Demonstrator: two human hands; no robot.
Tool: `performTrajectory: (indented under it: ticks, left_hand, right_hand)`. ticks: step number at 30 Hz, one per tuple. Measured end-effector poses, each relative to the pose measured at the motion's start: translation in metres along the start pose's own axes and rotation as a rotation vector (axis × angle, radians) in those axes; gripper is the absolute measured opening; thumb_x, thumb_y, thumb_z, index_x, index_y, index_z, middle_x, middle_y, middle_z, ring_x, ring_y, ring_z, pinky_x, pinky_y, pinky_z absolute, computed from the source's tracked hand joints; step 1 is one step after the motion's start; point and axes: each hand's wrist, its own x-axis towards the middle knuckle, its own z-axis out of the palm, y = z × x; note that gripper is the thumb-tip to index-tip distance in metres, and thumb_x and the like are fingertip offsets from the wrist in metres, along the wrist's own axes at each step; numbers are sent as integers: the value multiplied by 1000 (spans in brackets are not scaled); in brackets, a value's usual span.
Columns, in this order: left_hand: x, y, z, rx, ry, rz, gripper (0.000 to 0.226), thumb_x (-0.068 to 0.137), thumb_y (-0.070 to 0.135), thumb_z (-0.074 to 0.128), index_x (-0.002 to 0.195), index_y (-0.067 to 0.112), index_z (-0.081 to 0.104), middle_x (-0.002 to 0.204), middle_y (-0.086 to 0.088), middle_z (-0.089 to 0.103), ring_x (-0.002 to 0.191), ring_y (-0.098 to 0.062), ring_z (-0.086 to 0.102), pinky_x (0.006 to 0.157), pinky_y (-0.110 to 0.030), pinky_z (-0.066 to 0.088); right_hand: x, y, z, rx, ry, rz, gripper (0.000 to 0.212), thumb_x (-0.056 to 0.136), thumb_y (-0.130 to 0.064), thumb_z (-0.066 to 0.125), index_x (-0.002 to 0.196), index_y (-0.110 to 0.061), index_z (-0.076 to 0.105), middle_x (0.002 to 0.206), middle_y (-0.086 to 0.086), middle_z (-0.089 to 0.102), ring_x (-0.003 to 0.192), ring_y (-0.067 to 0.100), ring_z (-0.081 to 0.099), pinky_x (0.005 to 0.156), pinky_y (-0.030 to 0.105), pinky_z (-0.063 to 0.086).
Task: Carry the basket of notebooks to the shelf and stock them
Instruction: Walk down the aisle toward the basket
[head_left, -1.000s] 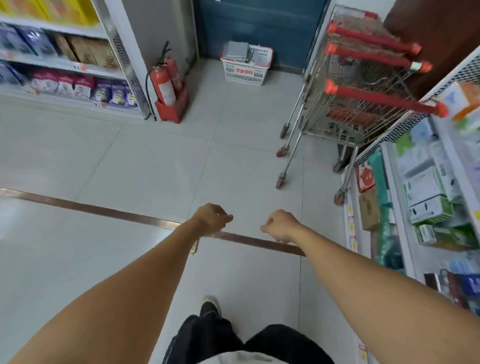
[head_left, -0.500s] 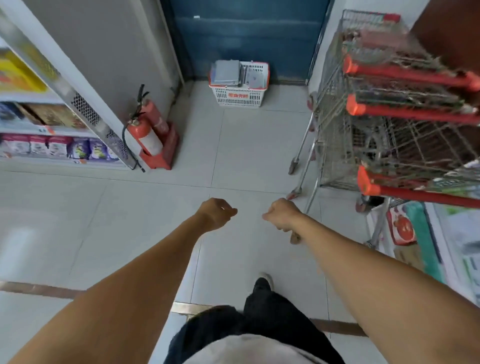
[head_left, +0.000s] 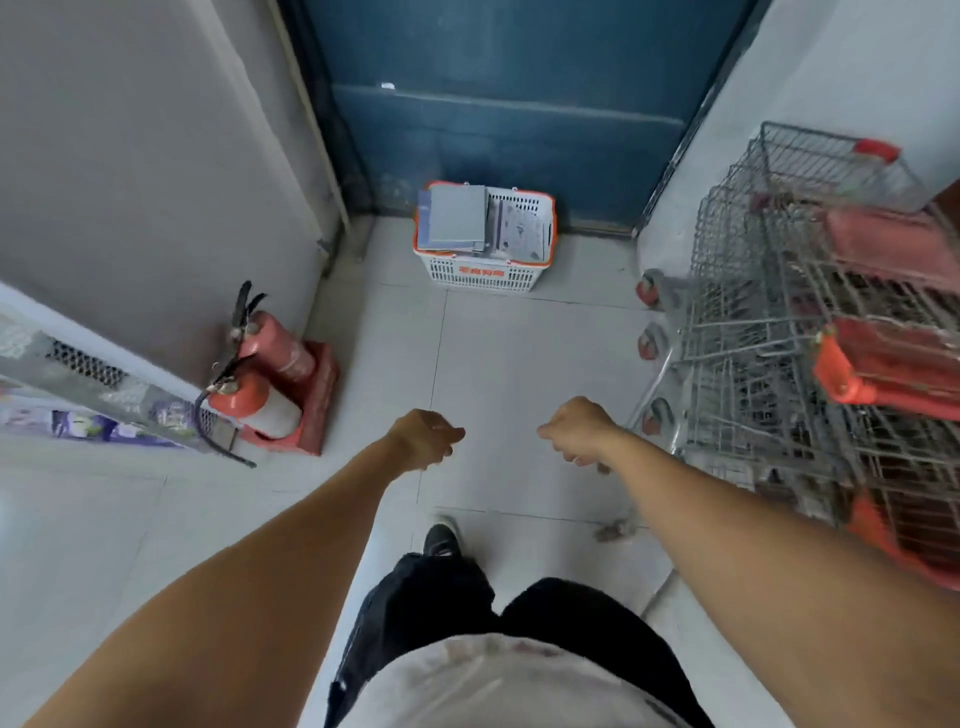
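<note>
Fingers (head_left: 451, 435) curled, empty; basket (head_left: 483, 270) long axis left-right.

- A shop: nested wire shopping carts (head_left: 810, 364) at 2 o'clock.
- Stocked goods shelf (head_left: 93, 410) at 9 o'clock.
- Shopping basket (head_left: 485, 260) at 12 o'clock.

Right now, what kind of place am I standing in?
Most likely a shop or supermarket: nested wire shopping trolleys on the right, a plastic shopping basket of notebooks on the tiled floor, and a stocked shelf at left.
</note>
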Motion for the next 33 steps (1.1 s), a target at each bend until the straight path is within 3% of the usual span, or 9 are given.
performTrajectory:
  ticks: [7,12,19,23,25,28,30,32,33]
  left_hand:
    - [149,146,-87,128,-37,-12,26,91,33,63,102,10,69,86,-4,70,62,-10,60,47,-17,41]
    - [284,228,-123,167,-24,-6,29,91,34,63,105,9,70,88,-2,69,79,-17,65,59,-19,46]
    - [473,305,-186,154,35,-26,22,87,39,66,92,18,72,90,-3,75,78,-16,68,74,-24,53]
    - [613,319,-219,214,62,47,19,89,36,65,89,18,70,93,-3,74,87,-21,69,84,-28,53]
    - [684,313,-232,259,146,37,29,90,39,63,104,14,69,100,-2,71,96,-22,66,84,-24,46]
    - [780,289,-246,241,335,-69,67,84,48,68,135,10,49,134,-12,56,123,-31,53,100,-34,42]
    - [837,270,-254,189,431,-193,99,74,59,72,148,8,31,149,-15,39,134,-33,41,109,-43,36]
    - [901,241,-263,60,450,-325,126,55,72,78,151,9,25,152,-13,34,137,-32,38,112,-46,33]
    - [931,227,-268,-50,420,-381,133,42,76,81,148,12,31,149,-11,41,133,-30,45,109,-47,37]
  right_hand:
    - [151,-72,-111,78,19,37,11,83,-23,59,82,-12,63,76,10,61,64,22,56,59,29,46]
    - [293,-107,-168,92,-15,100,18,78,-22,59,78,-5,65,80,15,72,65,28,65,60,36,58]
    - [482,-155,-228,97,-89,221,29,82,-23,62,91,3,71,83,17,75,72,30,74,62,35,60]
    - [611,-169,-240,148,-13,263,28,87,-25,64,91,2,70,86,17,75,78,32,74,75,39,61]
    - [676,-168,-242,197,44,293,26,85,-28,67,88,-2,70,85,16,75,76,30,72,79,42,60]
    - [766,-165,-240,349,131,345,26,80,-34,77,90,-12,67,90,12,72,72,21,65,70,38,59]
    - [821,-158,-238,441,150,370,43,75,-36,82,107,-12,67,103,9,71,78,18,66,63,29,56]
    - [873,-148,-236,489,186,393,75,59,-50,86,120,-12,66,115,8,70,92,23,68,79,32,58]
    - [898,-140,-236,497,199,416,90,49,-59,86,124,-13,64,118,8,69,98,25,68,85,36,58]
